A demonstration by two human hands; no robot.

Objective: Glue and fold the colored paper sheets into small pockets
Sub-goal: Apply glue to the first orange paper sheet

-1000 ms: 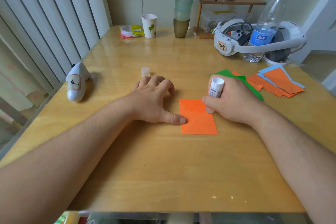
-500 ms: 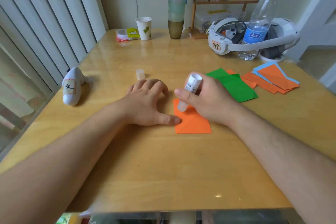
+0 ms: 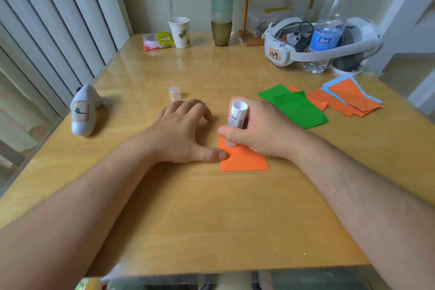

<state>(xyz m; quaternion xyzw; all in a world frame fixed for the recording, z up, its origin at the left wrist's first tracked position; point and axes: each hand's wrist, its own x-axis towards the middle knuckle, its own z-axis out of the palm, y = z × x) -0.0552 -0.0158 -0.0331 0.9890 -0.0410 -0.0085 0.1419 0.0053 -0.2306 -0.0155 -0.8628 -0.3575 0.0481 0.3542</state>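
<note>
Wooden surface (image 3: 211, 219), glossy, rectangular, 1 of it. On the far side from the grip: 1 white headset (image 3: 322, 40) w/ a "149" label, 1 clear plastic water bottle (image 3: 332, 21) w/ blue cap standing inside its band, 1 stack of translucent cups (image 3: 222, 2), 1 paper cup (image 3: 180, 32) w/ leaf print.

Left of the grip, near the surface edge: 1 white rounded plastic controller (image 3: 83, 110), lying on its side.

Right of the grip & beyond it: 2 green paper sheets (image 3: 296, 106), overlapping, flat; just past them a loose pile of orange and blue sheets (image 3: 348, 99), count unclear.

Right hand (image 3: 261, 129): grip curled round 1 white glue stick (image 3: 237, 114), cylindrical, upright w/ a slight tilt, glue end down on the orange paper sheet (image 3: 244, 160). That sheet is 1 small matte rectangle w/ faint diagonal creases, directly under the grip, far part hidden by the hand.

Left hand (image 3: 181, 132): fingers loosely bent on the surface just left of the grip, holding nothing; thumb tip presses the sheet's left edge.

1 small translucent glue cap (image 3: 174, 93), round, stands apart beyond the left hand.
</note>
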